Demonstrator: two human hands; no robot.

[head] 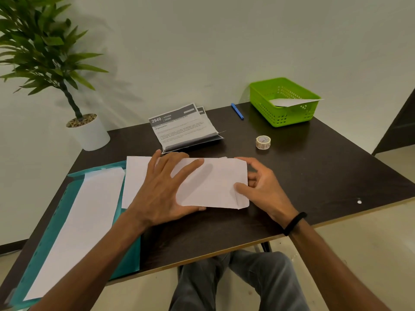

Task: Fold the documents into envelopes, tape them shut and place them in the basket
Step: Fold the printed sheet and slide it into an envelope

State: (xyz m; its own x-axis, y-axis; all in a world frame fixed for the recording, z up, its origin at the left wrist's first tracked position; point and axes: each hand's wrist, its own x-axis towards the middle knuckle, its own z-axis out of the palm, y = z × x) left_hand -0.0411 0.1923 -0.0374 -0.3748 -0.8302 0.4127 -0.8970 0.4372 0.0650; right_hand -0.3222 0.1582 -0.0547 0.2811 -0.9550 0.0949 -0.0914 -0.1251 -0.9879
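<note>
A white envelope [215, 187] lies flat at the middle of the dark table [314, 167]. My left hand [166, 189] presses on its left half with spread, straight fingers. My right hand [262, 187] holds the envelope's right end, thumb on top and fingers curled at the edge. Folded printed documents [184, 129] lie behind the envelope. A roll of clear tape [263, 142] stands to the right of them. The green basket [269, 108] at the back right holds one white envelope [294, 102].
A teal folder [58, 223] with white envelopes [83, 221] on it lies at the left. A blue pen [237, 111] lies beside the basket. A potted plant [87, 131] stands off the table's back left corner. The table's front edge runs just below my wrists.
</note>
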